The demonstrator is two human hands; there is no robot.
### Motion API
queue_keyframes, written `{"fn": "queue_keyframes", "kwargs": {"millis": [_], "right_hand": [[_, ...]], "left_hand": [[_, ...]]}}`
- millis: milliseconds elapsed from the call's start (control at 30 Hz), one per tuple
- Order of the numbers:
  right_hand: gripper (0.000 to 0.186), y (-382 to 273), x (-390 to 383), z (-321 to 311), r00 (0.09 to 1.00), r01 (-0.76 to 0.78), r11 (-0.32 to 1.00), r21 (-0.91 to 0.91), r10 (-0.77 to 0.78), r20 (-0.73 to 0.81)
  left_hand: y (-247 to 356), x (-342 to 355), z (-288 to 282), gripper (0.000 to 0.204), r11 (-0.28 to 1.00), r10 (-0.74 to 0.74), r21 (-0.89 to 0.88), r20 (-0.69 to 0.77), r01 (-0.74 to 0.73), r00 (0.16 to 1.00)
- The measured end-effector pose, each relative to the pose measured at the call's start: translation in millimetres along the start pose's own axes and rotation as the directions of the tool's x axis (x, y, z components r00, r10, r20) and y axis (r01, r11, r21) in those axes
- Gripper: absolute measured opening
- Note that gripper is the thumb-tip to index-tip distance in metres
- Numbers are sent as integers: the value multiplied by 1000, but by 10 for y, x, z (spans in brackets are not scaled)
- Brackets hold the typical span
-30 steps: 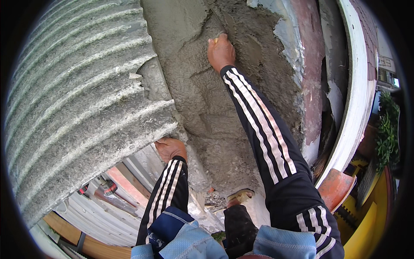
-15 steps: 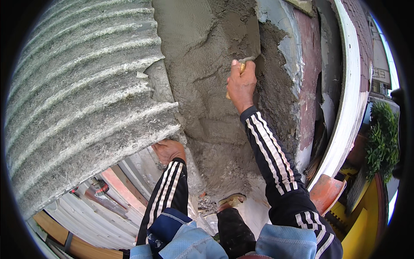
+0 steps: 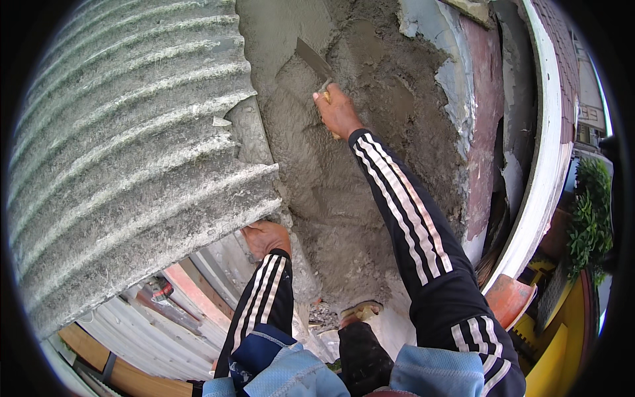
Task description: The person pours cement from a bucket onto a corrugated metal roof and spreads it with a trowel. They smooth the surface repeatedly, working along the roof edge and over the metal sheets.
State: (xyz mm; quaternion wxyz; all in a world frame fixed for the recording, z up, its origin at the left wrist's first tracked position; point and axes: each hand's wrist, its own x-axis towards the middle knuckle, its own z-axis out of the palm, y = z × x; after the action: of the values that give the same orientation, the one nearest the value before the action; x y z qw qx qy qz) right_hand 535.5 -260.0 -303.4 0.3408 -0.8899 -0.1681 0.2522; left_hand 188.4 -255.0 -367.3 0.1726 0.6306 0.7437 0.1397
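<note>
My right hand [image 3: 340,112] is closed round the handle of a trowel [image 3: 314,59]. The trowel's thin metal blade points up and left across wet grey mortar [image 3: 357,165]. Parts of that mortar are smooth at the top, while lumps and ridges show lower down. At the torn lower corner of a corrugated roof sheet [image 3: 145,152], my left hand [image 3: 266,238] reaches under the edge. Its fingers are hidden beneath the sheet, so what they hold or touch cannot be seen.
Peeling painted boards [image 3: 486,119] and a curved white edge [image 3: 546,132] border the mortar on the right. An orange container [image 3: 509,299] sits beside my right arm. Metal sheeting [image 3: 145,337] lies below the roof on the left. A foot [image 3: 360,309] stands at the mortar's near end.
My right hand has swung the trowel leftward over the mortar, and its blade now points up-left instead of lying along the right side. My left hand stays at the roof edge.
</note>
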Motion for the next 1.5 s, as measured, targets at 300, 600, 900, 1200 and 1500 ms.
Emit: {"fn": "queue_keyframes", "kwargs": {"millis": [300,600,900,1200,1500], "right_hand": [[44,-306,646,-339,939,-34,969,-245,-53,-340],[46,-804,585,-722,903,-8,998,58,32,-428],[28,-462,-823,-427,855,-2,907,421,220,-470],[21,-156,-1953,186,949,-290,864,411,205,239],[30,72,-1679,609,961,-51,997,-65,32,-275]], "left_hand": [[-43,28,-71,69,999,51,-16,2,-51,999],[20,-5,-77,68,997,65,-35,19,-64,998],[82,23,-101,66,996,84,-31,45,-82,995],[76,34,-130,65,990,134,-56,35,-132,990],[4,40,-2,64,990,109,-92,31,-106,994]]}}
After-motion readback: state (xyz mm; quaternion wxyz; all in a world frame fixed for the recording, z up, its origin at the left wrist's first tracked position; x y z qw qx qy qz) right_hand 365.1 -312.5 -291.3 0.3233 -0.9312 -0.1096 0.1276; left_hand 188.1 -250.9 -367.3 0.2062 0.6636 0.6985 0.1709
